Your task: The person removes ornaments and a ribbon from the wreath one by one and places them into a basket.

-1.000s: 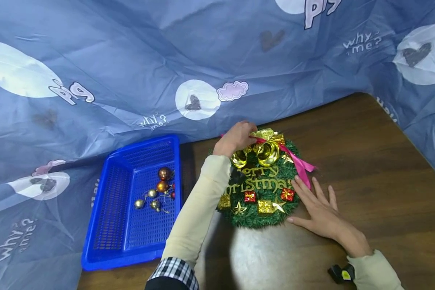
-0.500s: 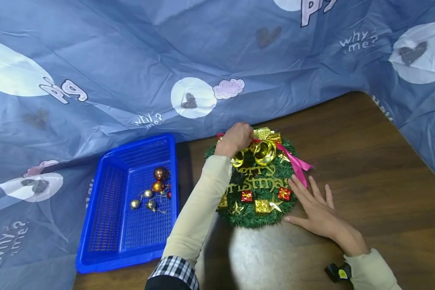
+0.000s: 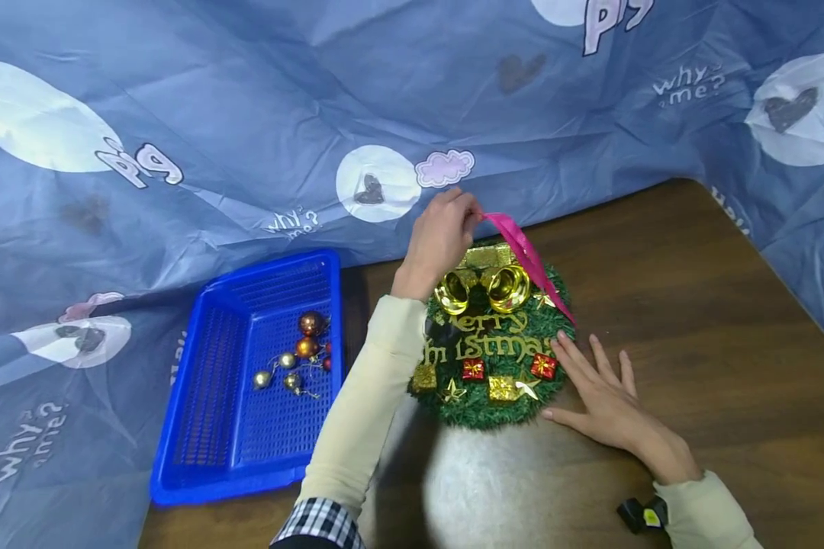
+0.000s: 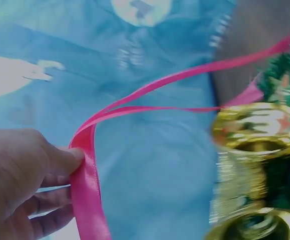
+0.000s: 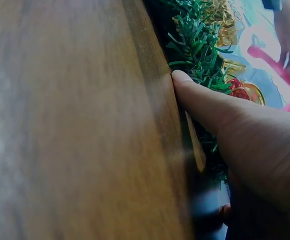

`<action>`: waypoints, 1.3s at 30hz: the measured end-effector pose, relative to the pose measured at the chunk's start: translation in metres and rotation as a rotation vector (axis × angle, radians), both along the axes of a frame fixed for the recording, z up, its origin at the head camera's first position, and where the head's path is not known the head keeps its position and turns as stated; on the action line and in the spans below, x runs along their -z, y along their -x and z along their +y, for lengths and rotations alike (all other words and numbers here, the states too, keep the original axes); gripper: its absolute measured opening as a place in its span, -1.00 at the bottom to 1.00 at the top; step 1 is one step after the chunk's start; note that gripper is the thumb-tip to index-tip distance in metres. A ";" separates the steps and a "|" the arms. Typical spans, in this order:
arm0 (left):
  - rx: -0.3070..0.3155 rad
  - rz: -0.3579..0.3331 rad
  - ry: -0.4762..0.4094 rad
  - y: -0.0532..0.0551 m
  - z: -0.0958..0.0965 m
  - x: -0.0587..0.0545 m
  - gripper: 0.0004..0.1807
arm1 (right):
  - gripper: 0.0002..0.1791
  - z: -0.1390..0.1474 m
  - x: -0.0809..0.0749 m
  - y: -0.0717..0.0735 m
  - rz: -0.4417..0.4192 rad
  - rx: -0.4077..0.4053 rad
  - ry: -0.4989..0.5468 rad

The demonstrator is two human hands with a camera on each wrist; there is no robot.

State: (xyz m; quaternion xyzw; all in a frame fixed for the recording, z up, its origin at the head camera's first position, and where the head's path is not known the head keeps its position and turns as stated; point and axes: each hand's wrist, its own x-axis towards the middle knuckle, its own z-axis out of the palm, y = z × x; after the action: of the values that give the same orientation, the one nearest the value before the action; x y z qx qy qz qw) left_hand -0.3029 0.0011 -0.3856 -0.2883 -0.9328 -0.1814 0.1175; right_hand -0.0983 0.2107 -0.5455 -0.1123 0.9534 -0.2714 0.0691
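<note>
A green Christmas wreath (image 3: 494,415) lies on the table, decorated with gold bells (image 3: 508,290), small gift boxes (image 3: 473,370), gold stars and "Merry Christmas" lettering. Above its far edge my left hand (image 3: 439,238) pinches a pink ribbon (image 3: 522,248) between thumb and fingers. In the left wrist view the ribbon (image 4: 87,192) hangs from the pinch, and two strands run across to the wreath. My right hand (image 3: 607,408) rests with spread fingers at the wreath's right edge; its thumb (image 5: 200,97) touches the greenery in the right wrist view.
Left of the wreath stands a blue plastic basket (image 3: 230,488) with several small bauble ornaments (image 3: 307,348) inside. The brown wooden table (image 3: 721,320) extends to the right. A blue patterned cloth (image 3: 261,114) hangs behind the table's far edge.
My left hand has risen away from the wreath's top, drawing the pink ribbon up off the bells and gift boxes. My right hand has stayed at the wreath's edge.
</note>
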 end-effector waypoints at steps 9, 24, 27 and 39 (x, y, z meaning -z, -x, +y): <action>0.039 0.054 -0.154 -0.013 -0.025 -0.031 -0.87 | 0.14 0.016 0.004 0.014 -0.033 -0.032 -0.008; -0.108 0.195 -0.311 -0.024 -0.080 -0.051 -0.91 | 0.13 0.058 0.009 0.024 -0.012 -0.039 -0.033; -0.155 0.235 -0.352 -0.023 -0.098 -0.053 -0.90 | 0.14 0.067 0.009 0.022 -0.014 -0.025 -0.040; -0.491 0.233 -0.406 -0.032 -0.197 -0.047 -0.83 | 0.14 0.072 0.010 0.018 0.004 -0.031 -0.027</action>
State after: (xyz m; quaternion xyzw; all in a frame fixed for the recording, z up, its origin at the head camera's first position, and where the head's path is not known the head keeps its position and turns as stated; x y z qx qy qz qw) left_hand -0.2713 -0.1955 -0.3387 -0.0444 -0.8996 -0.2957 0.3184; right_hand -0.1163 0.2824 -0.5558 -0.1267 0.9552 -0.2574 0.0730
